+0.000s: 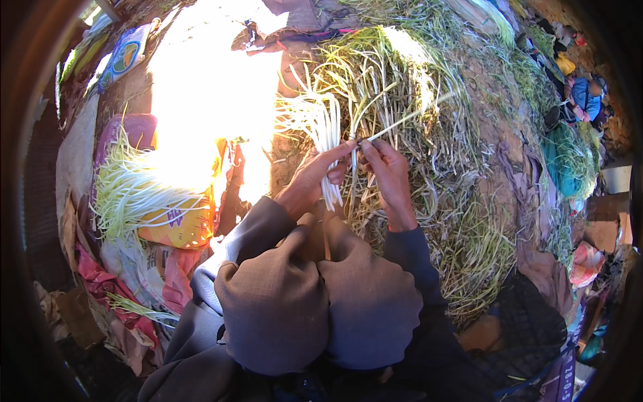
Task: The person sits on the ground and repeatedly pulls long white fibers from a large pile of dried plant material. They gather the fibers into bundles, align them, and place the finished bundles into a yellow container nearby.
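Note:
My left hand (311, 171) is closed around a bunch of white-stemmed shoots (330, 120), which look like garlic or leek greens. The bunch's cut-looking ends hang below my fingers, and its pale leaves spread up and to the left. Thumb and fingers of my right hand (387, 168) pinch a thin pale leaf or strip (402, 120) that slants up to the right, its far end blurred. Both sets of fingertips nearly meet at another shoot (354, 156) standing between them. Beyond and under the hands lies a large heap of yellow-green shoots (371, 75) with dry, soiled stalks.
To the left, cleaned-looking white shoots (145, 186) lie over a yellow printed sack (181, 226) in strong sunlight. A smaller bundle (143, 310) rests on red cloth (120, 294). Another person (585, 98) sits at far right among greens. My knees (321, 301) fill the near middle.

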### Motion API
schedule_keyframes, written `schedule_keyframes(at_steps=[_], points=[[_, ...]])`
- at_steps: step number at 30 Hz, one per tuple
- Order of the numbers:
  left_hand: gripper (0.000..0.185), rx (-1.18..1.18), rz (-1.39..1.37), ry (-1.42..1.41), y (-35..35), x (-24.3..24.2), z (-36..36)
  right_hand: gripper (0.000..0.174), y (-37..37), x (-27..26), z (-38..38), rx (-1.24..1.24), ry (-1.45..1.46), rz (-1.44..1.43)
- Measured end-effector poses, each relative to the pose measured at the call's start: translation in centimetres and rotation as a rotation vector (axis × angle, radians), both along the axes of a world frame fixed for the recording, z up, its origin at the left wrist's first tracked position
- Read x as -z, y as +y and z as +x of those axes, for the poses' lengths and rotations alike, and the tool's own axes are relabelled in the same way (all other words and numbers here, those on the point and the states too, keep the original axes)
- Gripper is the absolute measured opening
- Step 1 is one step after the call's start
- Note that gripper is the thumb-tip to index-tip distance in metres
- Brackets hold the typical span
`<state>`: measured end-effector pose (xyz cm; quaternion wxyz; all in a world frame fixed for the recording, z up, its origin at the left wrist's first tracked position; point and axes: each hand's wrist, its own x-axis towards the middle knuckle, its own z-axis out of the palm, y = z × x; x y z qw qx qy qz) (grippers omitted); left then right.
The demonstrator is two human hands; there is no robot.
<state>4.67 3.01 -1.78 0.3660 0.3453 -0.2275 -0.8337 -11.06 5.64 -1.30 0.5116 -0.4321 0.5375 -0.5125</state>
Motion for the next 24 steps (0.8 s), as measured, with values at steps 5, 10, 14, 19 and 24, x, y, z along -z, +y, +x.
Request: schedule_keyframes(at_steps=[5,10,14,19,24], points=[[0.016,0.01,0.058,0.082,-0.4,0.1,0.2,0.023,1.6,0.5,0.7,0.079,-0.047,-0.071],[0.018,-0.045,0.055,0.131,-1.2,0.8,0.8,0.023,3.7,1.6,0.0,0.086,-0.19,-0.084],[0.02,-0.08,-0.002,0.197,-1.6,0.9,1.1,0.027,6.5,2.6,-1.9,0.135,-0.407,-0.056],[0.028,-0.113,-0.057,0.115,-2.0,0.4,1.0,0.024,11.3,3.6,-5.6,0.244,-0.525,-0.024],[0.03,-0.17,-0.064,0.119,-3.0,0.5,1.2,0.02,15.9,4.6,-10.6,0.395,-0.63,-0.039]])
